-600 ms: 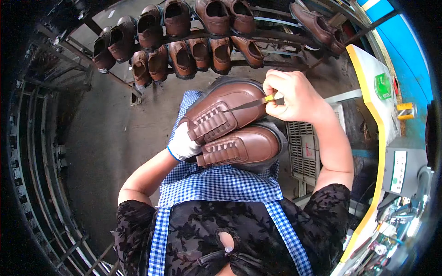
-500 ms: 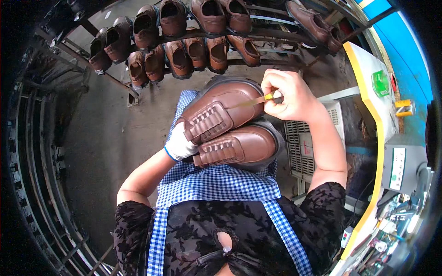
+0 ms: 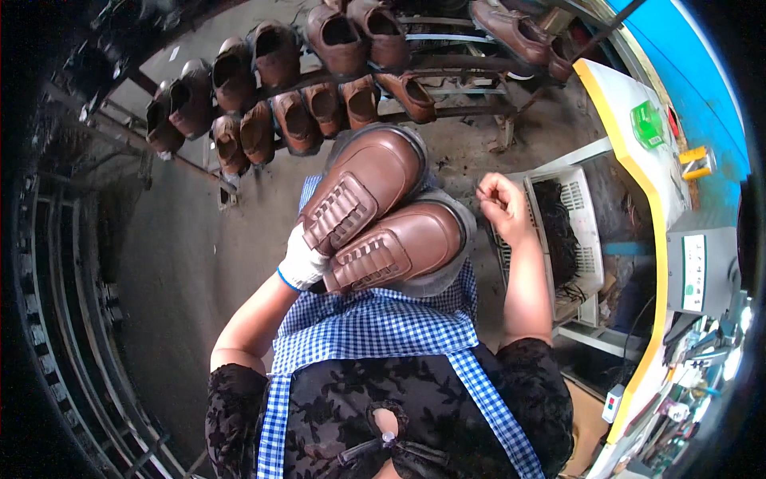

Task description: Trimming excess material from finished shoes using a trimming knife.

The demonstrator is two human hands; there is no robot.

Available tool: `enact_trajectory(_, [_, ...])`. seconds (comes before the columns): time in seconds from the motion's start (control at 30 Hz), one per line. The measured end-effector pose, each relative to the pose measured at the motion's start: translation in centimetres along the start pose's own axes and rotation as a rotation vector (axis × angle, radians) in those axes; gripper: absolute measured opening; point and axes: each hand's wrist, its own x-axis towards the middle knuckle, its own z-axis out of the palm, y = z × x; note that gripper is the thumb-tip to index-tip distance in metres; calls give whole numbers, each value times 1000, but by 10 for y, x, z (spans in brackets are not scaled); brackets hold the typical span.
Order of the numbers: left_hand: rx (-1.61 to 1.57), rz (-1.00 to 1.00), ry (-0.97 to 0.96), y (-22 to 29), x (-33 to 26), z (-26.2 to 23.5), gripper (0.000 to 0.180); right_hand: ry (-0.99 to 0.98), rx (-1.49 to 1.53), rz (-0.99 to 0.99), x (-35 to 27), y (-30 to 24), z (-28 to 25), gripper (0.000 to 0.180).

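Observation:
Two brown leather shoes (image 3: 403, 246) lie side by side above my lap, toes pointing up and right, with elastic-looking lacing across their tongues. My left hand (image 3: 303, 259), in a white glove with a blue cuff, grips them at the heel end; its fingers are mostly hidden behind the leather. To the right of the shoes, apart from them, is my bare right hand (image 3: 504, 209) with curled fingers. Whether anything is inside those fingers does not show. A blue-and-white checked apron (image 3: 375, 319) covers my lap beneath the shoes.
Ahead, a metal rack (image 3: 447, 62) carries two rows of brown shoes. At my right stand a white plastic crate (image 3: 586, 231) holding dark material and a yellow-edged workbench (image 3: 594, 80) with a green container (image 3: 647, 124). Dark metal racking (image 3: 68, 279) lines the left.
My right hand has drawn back off the far shoe's toe, down and right; the yellow-handled, thin tool it held no longer shows. The shoes have shifted slightly left, and the view has moved.

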Motion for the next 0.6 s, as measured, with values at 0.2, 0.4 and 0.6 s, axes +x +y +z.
enact_trajectory(0.2, [57,-13,-67,0,56,16,50,578,310,245,-54,111,2,12])
enact_trajectory(0.4, [82,-249,-185,-34,189,96,47,641,457,189,-31,119,17,10])
enact_trajectory(0.6, [-194,-596,-127,-29,357,111,61,602,228,172,25,85,-34,32])
